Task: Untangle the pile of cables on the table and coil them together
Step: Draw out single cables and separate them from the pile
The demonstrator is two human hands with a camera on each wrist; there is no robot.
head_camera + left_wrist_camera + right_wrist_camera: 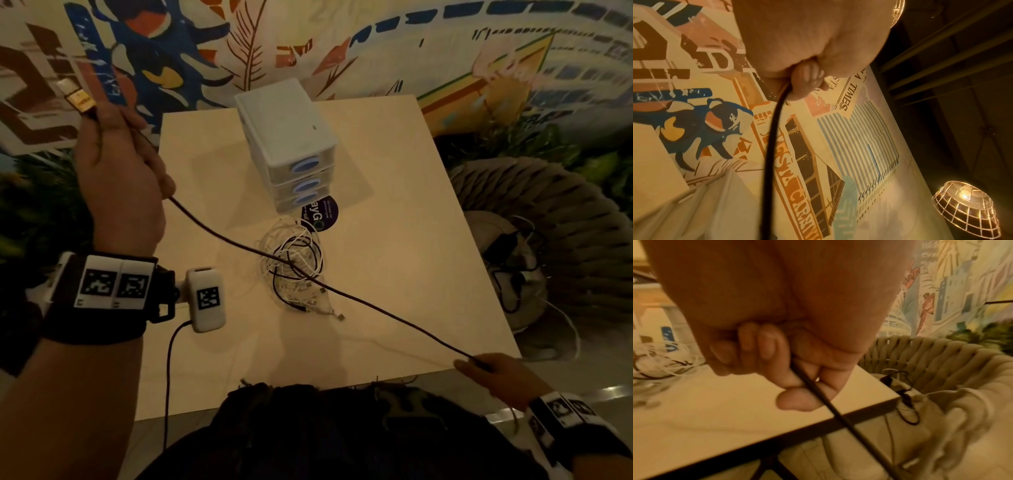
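A long dark cable (pixel 376 310) stretches taut across the table between my two hands. My left hand (pixel 120 161), raised at the far left, grips it near its gold plug (pixel 79 98); the left wrist view shows the cable (pixel 769 146) leaving my curled fingers (pixel 807 78). My right hand (pixel 493 373), at the table's near right corner, grips the other part, seen as the cable (pixel 818 392) running through my curled fingers (pixel 768 344). Under the stretched cable lies a tangled pile of white and black cables (pixel 294 267) at the table's middle.
A white three-drawer box (pixel 287 144) stands behind the pile on the beige table (pixel 394 164), with a dark round sticker (pixel 322 212) at its foot. A woven chair (pixel 548 219) with other cables on its seat stands to the right. A mural wall is behind.
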